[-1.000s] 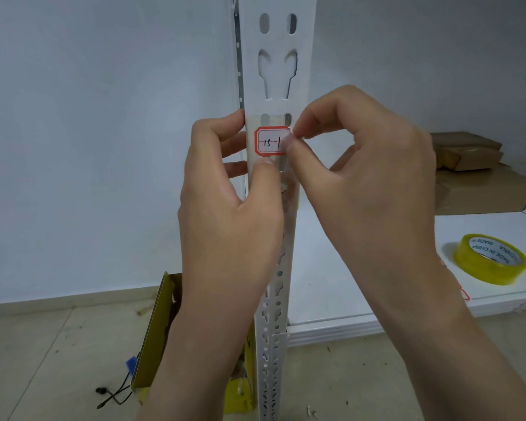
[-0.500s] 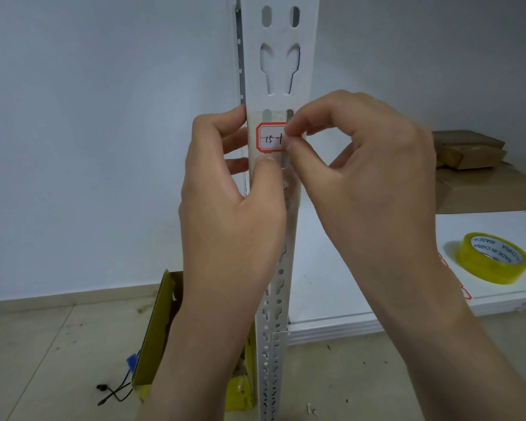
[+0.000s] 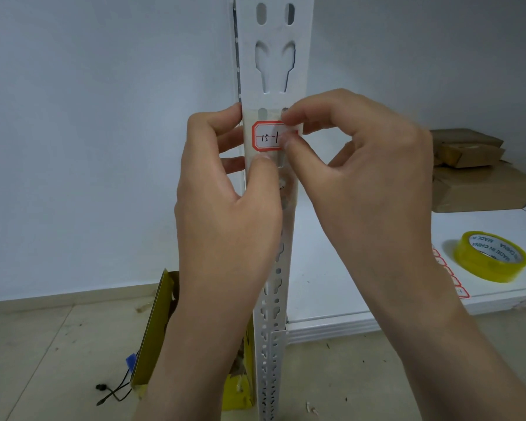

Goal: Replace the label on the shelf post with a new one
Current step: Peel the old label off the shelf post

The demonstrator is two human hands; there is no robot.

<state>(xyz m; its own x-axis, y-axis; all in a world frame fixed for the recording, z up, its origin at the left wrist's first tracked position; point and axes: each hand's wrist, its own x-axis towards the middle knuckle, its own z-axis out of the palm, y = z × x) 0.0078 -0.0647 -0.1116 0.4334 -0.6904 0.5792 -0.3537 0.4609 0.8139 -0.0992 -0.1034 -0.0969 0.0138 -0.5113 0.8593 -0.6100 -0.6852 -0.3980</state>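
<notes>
1. Head cam: red-bordered label point(image 3: 267, 137) sits on front of white shelf post point(image 3: 275, 62), under clear tape.
2. L hand point(image 3: 228, 205) wraps the post, thumb pressed just below label.
3. R hand point(image 3: 368, 165) thumb + forefinger pinched on label's right edge.
4. Tape roll point(image 3: 491, 260) on shelf point(image 3: 362, 299), well apart to the right.

label point(image 3: 266, 137) right end behind fingers point(image 3: 289, 118), writing partly hidden

Both hands are raised side by side: left hand point(image 3: 225, 189) curled with thumb up, right hand point(image 3: 362, 177) with thumb and forefinger pinched together.
</notes>
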